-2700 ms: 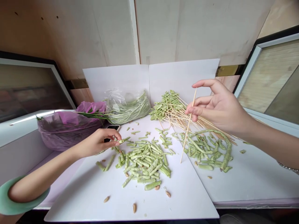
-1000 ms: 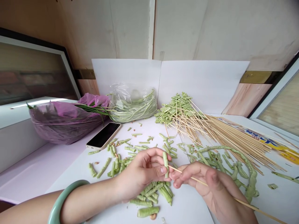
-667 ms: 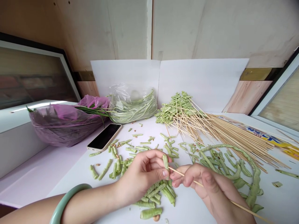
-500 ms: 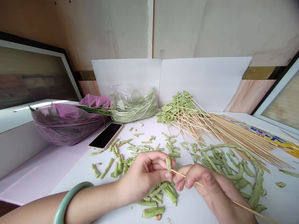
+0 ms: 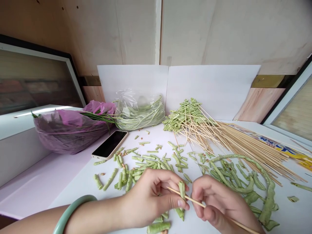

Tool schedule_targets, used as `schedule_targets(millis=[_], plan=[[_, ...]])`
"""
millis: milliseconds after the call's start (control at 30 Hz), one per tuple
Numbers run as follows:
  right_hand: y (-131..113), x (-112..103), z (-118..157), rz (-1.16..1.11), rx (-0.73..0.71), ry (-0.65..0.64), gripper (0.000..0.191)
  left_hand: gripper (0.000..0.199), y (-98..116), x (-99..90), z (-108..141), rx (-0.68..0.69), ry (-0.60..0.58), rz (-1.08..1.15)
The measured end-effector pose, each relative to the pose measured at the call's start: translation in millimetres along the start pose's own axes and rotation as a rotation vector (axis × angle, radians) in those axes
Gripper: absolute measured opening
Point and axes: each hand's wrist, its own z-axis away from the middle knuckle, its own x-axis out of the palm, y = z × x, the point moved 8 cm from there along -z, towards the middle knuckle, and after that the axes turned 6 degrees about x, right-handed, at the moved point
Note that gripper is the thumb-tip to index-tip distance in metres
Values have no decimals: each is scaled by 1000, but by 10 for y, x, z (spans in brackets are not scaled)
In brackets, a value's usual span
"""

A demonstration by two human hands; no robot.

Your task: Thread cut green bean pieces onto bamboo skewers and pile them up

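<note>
Between its thumb and fingers my left hand (image 5: 158, 198) pinches a short green bean piece (image 5: 182, 189). A thin bamboo skewer (image 5: 195, 201) runs through that piece, its pointed tip sticking out to the left. My right hand (image 5: 216, 203) is closed around the skewer to the right of the bean; the skewer's far end passes below the palm to the bottom edge. Under and behind my left hand lie many cut bean pieces (image 5: 158, 227). A heap of longer beans and curled pods (image 5: 268, 208) rests beside my right hand.
Loaded skewers (image 5: 185, 113) are piled at the back, with bare bamboo skewers (image 5: 253, 146) beside them on printed packaging (image 5: 287, 149). A phone (image 5: 109, 144), a clear bag of long beans (image 5: 141, 113) and a purple bag (image 5: 70, 133) stand left. White boards (image 5: 212, 87) line the back.
The skewer has pushed through the bean piece, so its tip now shows on the left side. Both hands sit slightly lower, and the view has tilted up a little.
</note>
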Motion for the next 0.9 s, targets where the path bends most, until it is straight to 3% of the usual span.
schedule_targets(millis=[67,200,367,467,633,733,900], plan=[[-39,-156,-3,-32,6,59,37,19,36,-49,-18,36,59,25],[-165,-347,-35,125,-57,119,28,21,70,-121,-42,88,133,24],[-157,-81,-41,23,-132,-3,26,19,97,-107,-14,127,81,-210],[-91,-3,-14,10,-113,23,29,16,199,-87,-1,174,47,-452],[-257,-357,20,248,-127,222,34,28,298,-166,-83,193,75,-603],[-436,-602,35,406,-180,310,34,23,291,-264,-169,201,126,-757],[-512,-767,5,459,-217,344,31,48,257,-194,-360,318,-54,-1081]])
